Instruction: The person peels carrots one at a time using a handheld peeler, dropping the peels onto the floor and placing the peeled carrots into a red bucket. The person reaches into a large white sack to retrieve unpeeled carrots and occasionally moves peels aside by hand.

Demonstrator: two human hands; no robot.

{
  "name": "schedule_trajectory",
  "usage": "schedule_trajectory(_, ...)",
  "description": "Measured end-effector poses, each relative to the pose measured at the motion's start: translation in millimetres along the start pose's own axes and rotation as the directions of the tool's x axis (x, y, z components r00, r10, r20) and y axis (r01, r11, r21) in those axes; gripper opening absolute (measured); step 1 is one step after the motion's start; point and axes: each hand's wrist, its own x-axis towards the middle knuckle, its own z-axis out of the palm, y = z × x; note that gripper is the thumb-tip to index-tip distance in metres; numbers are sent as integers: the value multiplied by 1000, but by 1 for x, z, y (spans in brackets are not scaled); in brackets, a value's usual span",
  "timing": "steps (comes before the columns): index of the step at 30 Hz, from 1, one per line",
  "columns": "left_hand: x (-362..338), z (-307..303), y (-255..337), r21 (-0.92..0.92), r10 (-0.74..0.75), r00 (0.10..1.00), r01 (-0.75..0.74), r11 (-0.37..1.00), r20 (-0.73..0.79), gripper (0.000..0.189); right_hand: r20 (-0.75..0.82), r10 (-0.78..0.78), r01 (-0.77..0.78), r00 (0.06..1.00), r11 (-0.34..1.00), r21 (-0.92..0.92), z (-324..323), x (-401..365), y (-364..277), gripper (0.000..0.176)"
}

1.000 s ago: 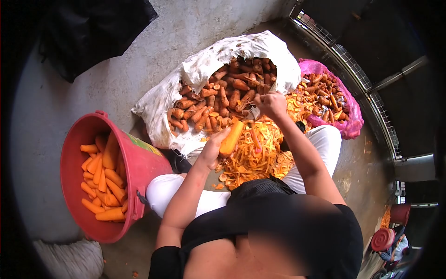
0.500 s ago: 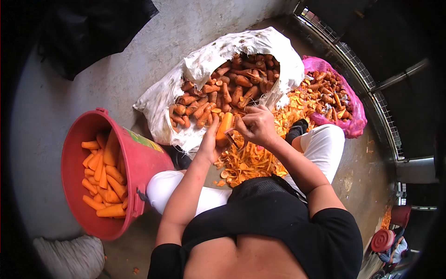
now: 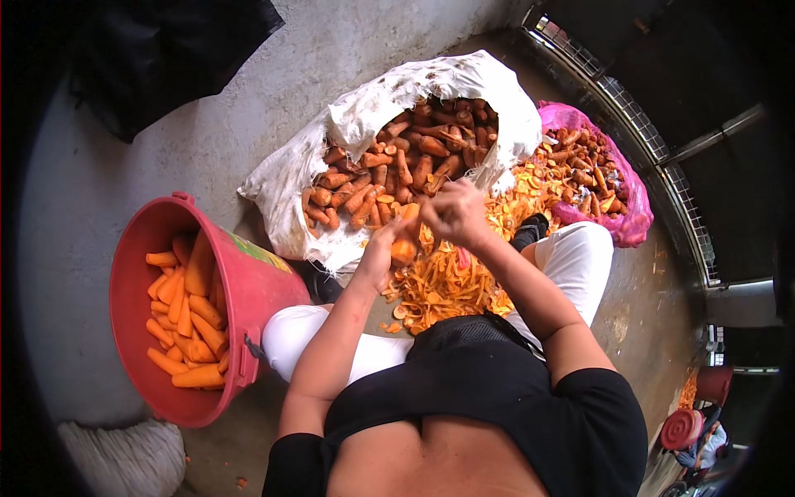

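Note:
A bright orange carrot (image 3: 404, 251) is held by my left hand (image 3: 378, 253), which is at its left side with the fingers closed on it. Close to the carrot's upper right, my right hand (image 3: 457, 212) is closed and slightly blurred; a tool showed in it a moment ago, but now it is hidden. Beneath both hands lies a heap of orange peelings (image 3: 451, 286). Just beyond them, a torn white sack (image 3: 290, 178) holds many unpeeled carrots (image 3: 431, 145).
To the left, a red bucket (image 3: 273, 290) contains peeled carrots (image 3: 186, 306). A pink bag (image 3: 636, 203) of carrot pieces stands at the right. A pale sack (image 3: 128, 455) lies lower left. Another person (image 3: 708, 447) is at the far lower right, beside red containers.
My right hand has shifted slightly up and left. The carrot has turned in my left hand, and the tool seen beside it earlier is no longer distinguishable.

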Motion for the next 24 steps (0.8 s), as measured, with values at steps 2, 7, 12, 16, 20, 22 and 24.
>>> schedule_trajectory(2,-2,-14,0,133,-44,990,26,991,135,36,28,227,-215,973,948,-233,1,5,39,34)
schedule_trajectory(7,-4,-8,-1,75,-44,972,27,997,229,41,-4,467,-412,885,778,-475,-8,-8,108,46)
schedule_trajectory(12,6,-14,-4,-115,-120,983,136,984,140,39,110,369,-353,923,925,-143,-17,-7,31,38)
schedule_trajectory(16,16,-19,-17,-146,-121,992,117,982,-21,35,-27,48,-48,998,999,12,-2,-5,-15,28)
schedule_trajectory(20,14,-27,-15,-133,-126,990,116,984,-70,33,-11,-46,46,999,998,37,5,-1,-23,27)
schedule_trajectory(22,12,-22,-11,-111,-108,989,97,989,-100,36,-15,-45,45,999,999,11,8,-2,-15,28)
schedule_trajectory(24,5,-17,-6,-5,-58,997,57,998,-46,36,2,-25,25,1000,1000,-18,11,-1,-3,29)
